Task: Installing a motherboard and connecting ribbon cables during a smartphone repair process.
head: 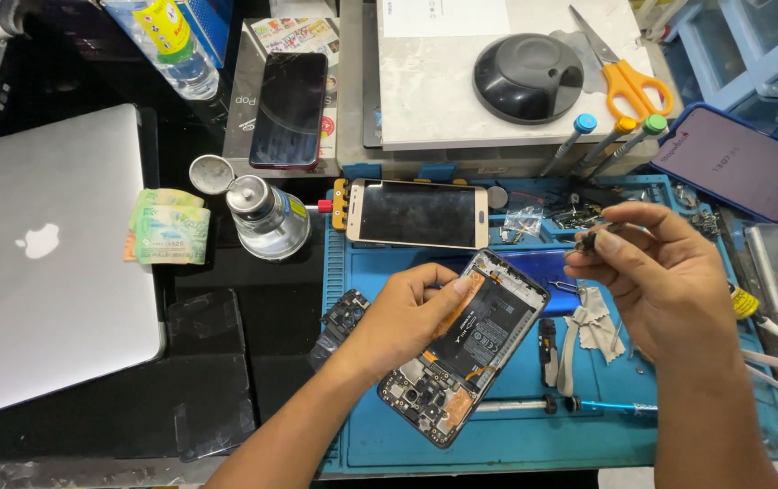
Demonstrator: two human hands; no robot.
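— What did the left hand (pixel 402 312) have?

— An opened phone (pixel 466 349), back cover off, held tilted over the blue mat (pixel 515 435) near the worktop's front edge, thumb and fingers (pixel 448 288) closed around its upper end.

— And the right hand (pixel 665 281)?

— Its fingertips were pinched shut on one small dark part (pixel 588 240), raised just beside the phone's top corner.

— How many phones in all?

— Four: the opened one, a gold-framed phone (pixel 418 215) clamped at the mat's rear edge, a dark phone (pixel 289 109) on a box, and a lit phone (pixel 740 163) toward the right rear. One laptop (pixel 45 263) lay at the left edge, one pair of orange scissors (pixel 624 77) at the rear, and three screwdrivers (pixel 610 140) beside them.
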